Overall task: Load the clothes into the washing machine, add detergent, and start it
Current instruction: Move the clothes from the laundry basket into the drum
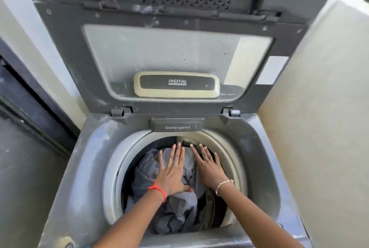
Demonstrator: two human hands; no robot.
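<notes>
A grey top-loading washing machine (83,168) stands in front of me with its lid (175,52) raised upright. Grey clothes (179,211) fill the drum. My left hand (171,170), with a red thread at the wrist, presses flat on the grey cloth, fingers straight and spread. My right hand (207,166), wearing a bead bracelet, lies flat beside it on the cloth near the drum's back right, fingers straight. A closed drawer marked "Detergent" (177,126) sits at the back rim of the opening. No detergent container is in view.
A beige wall (319,128) runs close along the machine's right side. On the left are a pale wall and a dark door frame (30,104) above a dark floor. The drum's pale inner ring (113,168) surrounds the opening.
</notes>
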